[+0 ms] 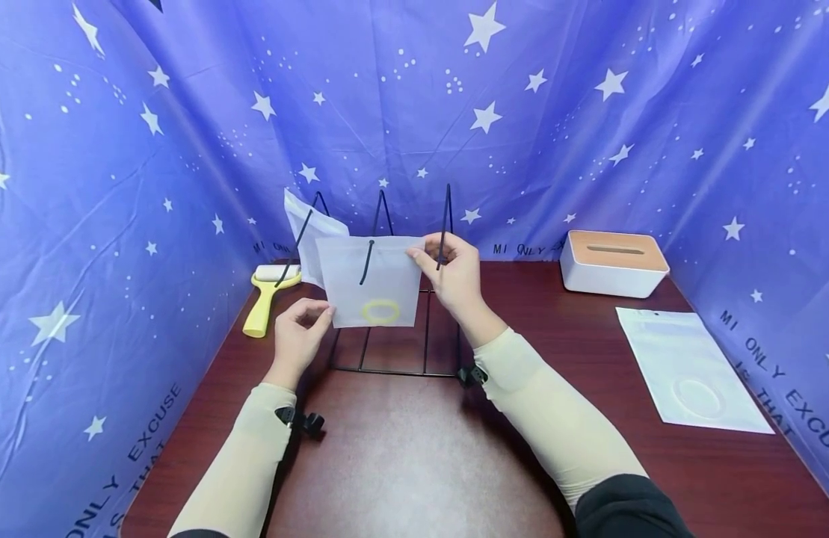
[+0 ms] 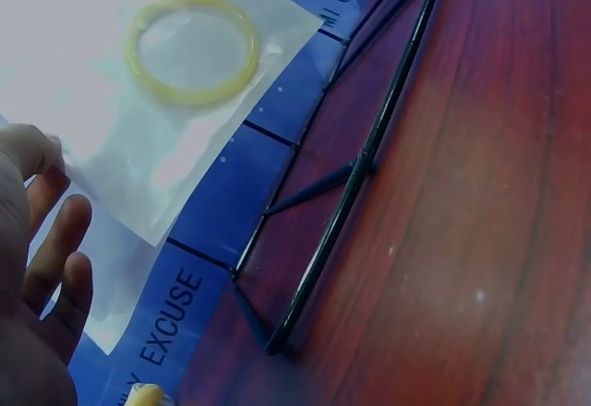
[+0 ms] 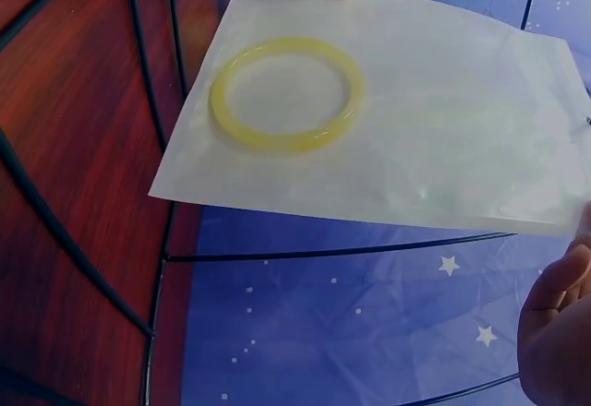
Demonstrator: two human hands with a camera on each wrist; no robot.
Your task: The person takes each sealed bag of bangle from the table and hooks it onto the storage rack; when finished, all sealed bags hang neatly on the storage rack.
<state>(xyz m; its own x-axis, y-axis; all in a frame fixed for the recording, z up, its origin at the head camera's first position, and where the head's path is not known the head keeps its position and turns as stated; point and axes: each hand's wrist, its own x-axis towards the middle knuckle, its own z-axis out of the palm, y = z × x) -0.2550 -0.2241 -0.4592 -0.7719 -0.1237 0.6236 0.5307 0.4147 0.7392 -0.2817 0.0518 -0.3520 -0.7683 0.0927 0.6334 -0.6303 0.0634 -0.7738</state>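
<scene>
A white translucent zip bag [image 1: 401, 273] with a yellow ring-shaped bangle [image 3: 355, 101] inside is held up at the black wire rack [image 1: 394, 372]. The rack's middle prong [image 1: 367, 265] comes through near the bag's top edge and sticks out in front. My left hand [image 1: 298, 336] pinches the bag's lower left edge between thumb and fingers. At the upper right corner, my right hand [image 1: 457, 276] pinches it, with the right prong [image 1: 445, 224] crossing in front of those fingers. A second white bag [image 1: 313, 239] hangs slanted on the left prong, partly behind the first.
A yellow-handled lint roller [image 1: 258, 317] lies left of the rack. At the back right stands a white tissue box [image 1: 609, 276] with a wooden lid. Nearer, another white bag [image 1: 683, 351] containing a pale ring lies flat. Blue starry cloth [image 1: 414, 90] encloses the table.
</scene>
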